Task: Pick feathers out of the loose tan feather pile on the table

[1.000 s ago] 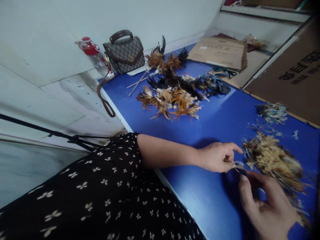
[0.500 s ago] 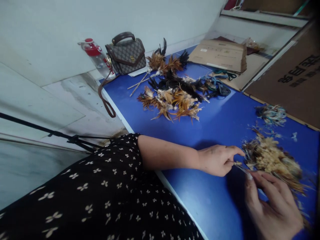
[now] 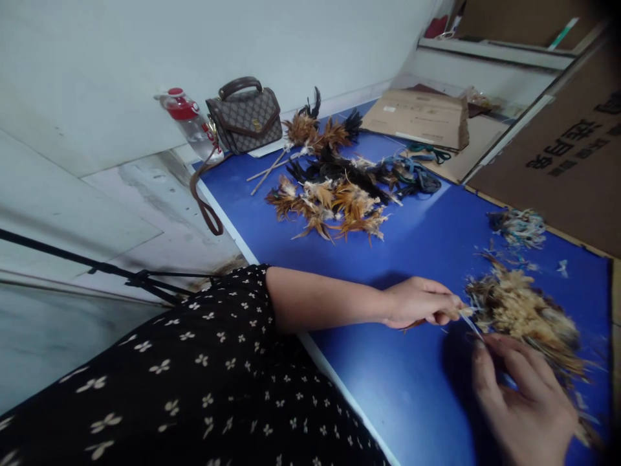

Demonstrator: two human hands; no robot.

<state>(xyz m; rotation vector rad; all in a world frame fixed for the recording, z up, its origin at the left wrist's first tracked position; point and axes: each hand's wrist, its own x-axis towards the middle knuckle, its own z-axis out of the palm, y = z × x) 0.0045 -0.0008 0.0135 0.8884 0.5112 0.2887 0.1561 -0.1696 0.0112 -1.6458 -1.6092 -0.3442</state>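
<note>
My left hand (image 3: 421,304) reaches over the blue table from the left, fingers pinched on a small feather. A brown tip of that feather (image 3: 411,325) pokes out below the palm, and its pale base shows past my fingertips. From there a thin whitish strand (image 3: 471,325) runs to my right hand (image 3: 526,395), whose thumb and forefinger are pressed together on its other end. Just beyond both hands lies a loose pile of tan and brown feathers (image 3: 528,307); my right hand overlaps its near edge.
Brown and black feather bunches (image 3: 339,194) lie across the table (image 3: 427,246). Behind them are a patterned handbag (image 3: 247,120), a bottle with a red cap (image 3: 189,120) and flattened cardboard (image 3: 417,116). A tangle of blue-white threads (image 3: 521,226) sits at the right, near a large carton (image 3: 567,155).
The fingers of my left hand have closed in; the forefinger was stretched out before. The brown feather tip now shows below the palm. The view has shifted slightly.
</note>
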